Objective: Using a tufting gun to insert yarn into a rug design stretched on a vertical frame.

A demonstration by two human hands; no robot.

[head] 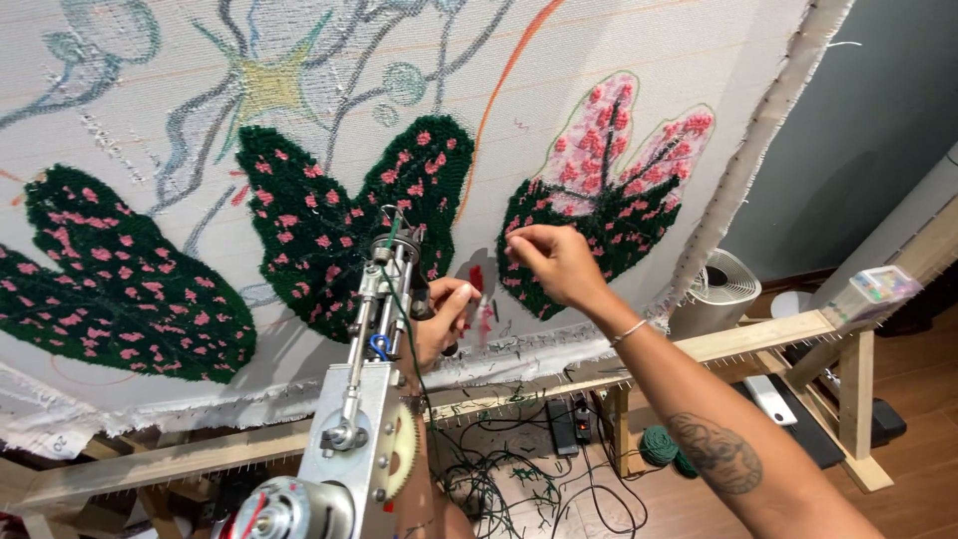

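Left hand point(444, 319) grasps tufting gun point(374, 329) at 6 o'clock | right hand point(549, 262) pinches yarn at half-tufted leaf point(609, 190), 3 o'clock | cloth point(599, 60) stretched on wooden frame point(758, 339)

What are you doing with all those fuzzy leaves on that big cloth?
A person is working on a big white cloth stretched on a wooden frame. Their left hand holds a metal tufting gun against a dark green leaf with pink dots. Their right hand pinches something small at the half-finished leaf. Green yarn lies on the floor below.
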